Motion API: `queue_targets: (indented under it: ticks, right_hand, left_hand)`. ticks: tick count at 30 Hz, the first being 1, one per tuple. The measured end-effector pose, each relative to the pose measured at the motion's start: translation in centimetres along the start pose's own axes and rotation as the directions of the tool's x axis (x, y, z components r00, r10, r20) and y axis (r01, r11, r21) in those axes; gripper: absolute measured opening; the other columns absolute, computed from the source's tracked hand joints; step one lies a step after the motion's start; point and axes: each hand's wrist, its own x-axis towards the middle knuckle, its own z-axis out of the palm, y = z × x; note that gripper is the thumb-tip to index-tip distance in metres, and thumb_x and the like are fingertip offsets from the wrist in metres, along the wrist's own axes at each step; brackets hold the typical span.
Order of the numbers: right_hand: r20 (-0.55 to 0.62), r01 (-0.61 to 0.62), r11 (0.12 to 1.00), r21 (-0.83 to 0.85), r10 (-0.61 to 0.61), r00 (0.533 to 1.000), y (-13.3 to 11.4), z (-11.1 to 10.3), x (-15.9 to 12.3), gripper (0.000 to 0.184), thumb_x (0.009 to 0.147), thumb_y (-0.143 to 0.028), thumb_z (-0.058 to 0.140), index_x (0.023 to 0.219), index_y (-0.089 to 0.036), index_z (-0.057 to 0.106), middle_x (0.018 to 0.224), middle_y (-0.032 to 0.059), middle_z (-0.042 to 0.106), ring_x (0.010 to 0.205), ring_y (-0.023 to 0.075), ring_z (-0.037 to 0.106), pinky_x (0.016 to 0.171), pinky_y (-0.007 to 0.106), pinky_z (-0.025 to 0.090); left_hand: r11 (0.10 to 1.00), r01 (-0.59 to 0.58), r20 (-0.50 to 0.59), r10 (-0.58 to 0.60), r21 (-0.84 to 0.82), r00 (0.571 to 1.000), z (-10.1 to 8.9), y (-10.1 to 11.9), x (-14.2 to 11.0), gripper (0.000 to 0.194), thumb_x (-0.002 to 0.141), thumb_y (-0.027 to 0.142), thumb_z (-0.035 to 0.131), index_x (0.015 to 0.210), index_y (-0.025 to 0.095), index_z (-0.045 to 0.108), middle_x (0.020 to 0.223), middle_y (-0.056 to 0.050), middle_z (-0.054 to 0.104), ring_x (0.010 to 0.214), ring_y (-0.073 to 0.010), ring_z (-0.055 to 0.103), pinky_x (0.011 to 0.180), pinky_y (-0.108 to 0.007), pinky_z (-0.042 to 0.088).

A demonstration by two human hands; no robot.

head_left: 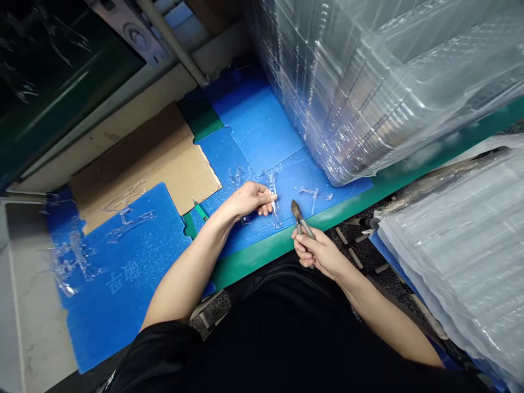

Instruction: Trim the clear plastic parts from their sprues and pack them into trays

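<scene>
My left hand (256, 199) is closed on a clear plastic piece (274, 210), held low over the blue sheet (245, 237) near the bench's front edge. In my right hand (313, 250) is a pair of nippers (298, 212), gripped by grey handles with the dark jaws pointing up and away from me. The nippers stand apart from the clear piece, a short way to its right. A clear plastic offcut (314, 194) lies on the sheet beyond the nippers. A green-handled cutter (200, 210) rests to the left of my left wrist.
Tall stacked clear trays (339, 120) stand at the back right. Brown cardboard (151, 147) lies at the left, beside a blue sheet with a heap of clear plastic sprues (76, 256). White wrapped stacks (462, 218) sit right of the green bench edge (245, 268).
</scene>
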Motion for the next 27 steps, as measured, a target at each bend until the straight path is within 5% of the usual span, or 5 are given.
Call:
queue_targets:
  ticks: [4,7,12,16,27]
  right_hand:
    - [0.033,0.030,0.999,-0.017,-0.030,0.999,0.9,-1.2,-2.6,0.038,0.096,-0.050,0.078,0.109,-0.021,0.057,0.076,-0.0063,0.046,0.060,0.0096,0.039,0.055,0.024,0.030]
    - [0.044,0.100,0.994,-0.048,-0.098,0.994,1.6,-1.8,-4.4,0.038,0.096,-0.048,0.082,0.109,-0.021,0.059,0.078,-0.0062,0.045,0.063,0.0107,0.042,0.059,0.027,0.035]
    - [0.033,0.188,0.978,-0.086,-0.185,0.982,2.4,-2.0,-6.2,0.033,0.101,-0.048,0.076,0.111,-0.022,0.058,0.078,-0.0057,0.044,0.064,0.0120,0.040,0.062,0.030,0.035]
    - [-0.011,0.222,0.969,-0.111,-0.224,0.975,2.9,-2.0,-6.5,0.030,0.102,-0.046,0.076,0.112,-0.023,0.059,0.082,-0.0047,0.046,0.064,0.0119,0.041,0.062,0.031,0.035]
    - [-0.049,0.309,0.931,-0.193,-0.323,0.945,3.6,-1.2,-6.9,0.019,0.104,-0.039,0.073,0.113,-0.027,0.062,0.082,-0.0019,0.046,0.069,0.0163,0.043,0.064,0.034,0.037]
  left_hand:
    - [0.975,0.027,-0.154,0.007,0.219,0.988,-0.1,0.5,-1.0,0.046,0.079,0.054,0.095,0.079,0.017,0.067,0.058,-0.003,0.070,0.047,-0.0158,0.063,0.050,-0.025,0.045]
    - [0.793,0.011,-0.372,0.274,0.609,0.887,1.0,1.9,-2.4,0.032,0.090,0.041,0.088,0.105,0.019,0.070,0.067,-0.002,0.072,0.059,-0.0205,0.066,0.060,-0.028,0.042]
    - [0.412,-0.309,0.096,0.463,0.857,0.881,2.9,5.8,0.1,0.036,0.105,0.025,0.066,0.141,0.030,0.069,0.118,-0.009,0.080,0.095,-0.0255,0.075,0.074,-0.031,0.042]
    - [0.310,-0.492,0.350,0.414,0.813,0.840,2.8,8.0,5.0,0.044,0.095,0.026,0.082,0.138,0.031,0.076,0.107,-0.006,0.081,0.093,-0.0246,0.075,0.079,-0.032,0.044]
    - [0.266,-0.606,0.415,0.524,0.749,0.743,7.3,7.6,4.2,0.023,0.105,0.033,0.064,0.105,0.020,0.083,0.107,-0.002,0.084,0.103,-0.0182,0.078,0.075,-0.027,0.045]
